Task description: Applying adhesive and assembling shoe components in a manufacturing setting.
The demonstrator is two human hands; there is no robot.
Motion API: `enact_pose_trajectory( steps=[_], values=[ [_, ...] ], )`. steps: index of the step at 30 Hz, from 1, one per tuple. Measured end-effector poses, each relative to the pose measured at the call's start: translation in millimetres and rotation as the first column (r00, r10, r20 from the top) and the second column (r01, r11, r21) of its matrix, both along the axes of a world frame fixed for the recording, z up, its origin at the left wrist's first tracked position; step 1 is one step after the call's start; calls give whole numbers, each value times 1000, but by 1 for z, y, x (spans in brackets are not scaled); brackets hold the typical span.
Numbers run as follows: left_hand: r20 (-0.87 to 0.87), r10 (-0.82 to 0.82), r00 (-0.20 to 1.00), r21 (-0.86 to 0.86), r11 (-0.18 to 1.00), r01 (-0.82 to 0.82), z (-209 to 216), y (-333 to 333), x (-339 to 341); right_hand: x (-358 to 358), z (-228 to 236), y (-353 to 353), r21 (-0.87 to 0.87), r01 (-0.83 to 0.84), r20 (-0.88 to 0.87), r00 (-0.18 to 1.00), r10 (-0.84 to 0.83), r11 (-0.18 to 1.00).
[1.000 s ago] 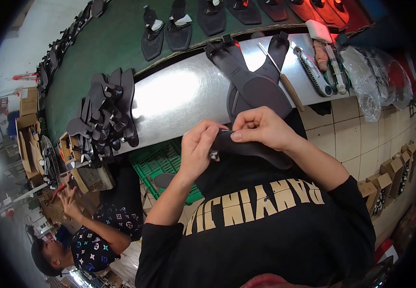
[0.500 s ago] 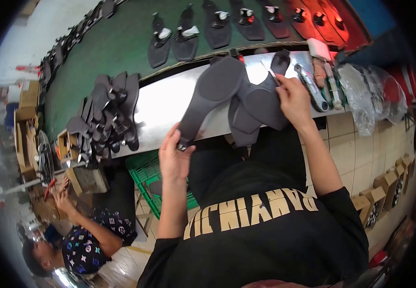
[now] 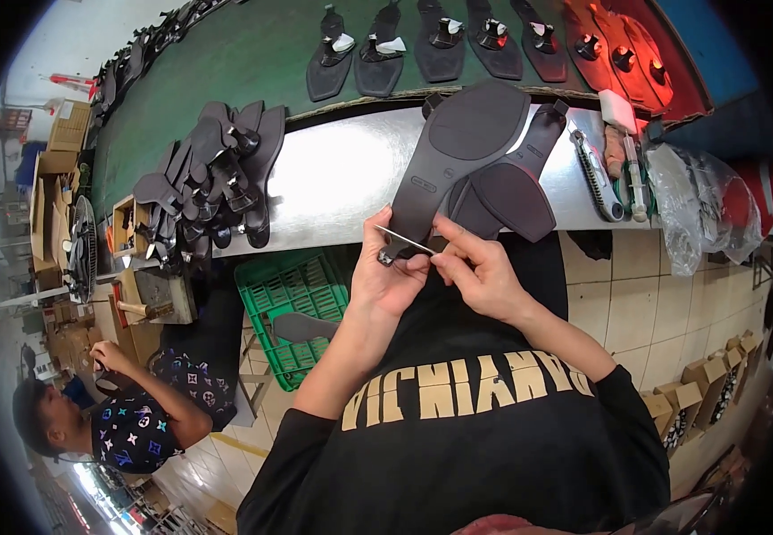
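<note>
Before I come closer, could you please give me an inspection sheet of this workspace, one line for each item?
Surface: shiny metal table; sandals lie on the green surface behind.
Work things: black sole, other soles nearby, thin metal rod.
Clutter: heap of shoes at left; knife and plastic bag at right.
Hands: left hand holds the sole's narrow end; right hand holds the rod.
Cables: none clearly seen.
Surroundings: another person at left; green crate below the table; cardboard boxes at right.

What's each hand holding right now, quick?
Left hand: closed, holding the narrow end of a dark shoe sole.
Right hand: closed, holding a thin metal tool.
</note>
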State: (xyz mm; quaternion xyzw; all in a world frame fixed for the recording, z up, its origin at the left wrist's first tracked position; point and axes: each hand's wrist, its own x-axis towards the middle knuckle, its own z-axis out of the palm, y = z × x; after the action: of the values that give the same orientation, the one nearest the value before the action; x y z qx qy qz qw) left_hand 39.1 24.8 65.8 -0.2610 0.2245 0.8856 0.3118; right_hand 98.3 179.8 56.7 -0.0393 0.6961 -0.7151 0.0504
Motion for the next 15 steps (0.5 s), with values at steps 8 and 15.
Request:
enact_pose_trajectory(
  steps=[8, 15],
  values=[
    [-55, 3, 998, -182, 983, -12, 13, 0, 1, -8, 16, 20, -364, -4, 350, 926, 141, 931],
    [-700, -32, 714, -536, 684, -495, 11, 6, 6, 0, 30, -1, -465, -54, 411, 871, 270, 884]
  ],
)
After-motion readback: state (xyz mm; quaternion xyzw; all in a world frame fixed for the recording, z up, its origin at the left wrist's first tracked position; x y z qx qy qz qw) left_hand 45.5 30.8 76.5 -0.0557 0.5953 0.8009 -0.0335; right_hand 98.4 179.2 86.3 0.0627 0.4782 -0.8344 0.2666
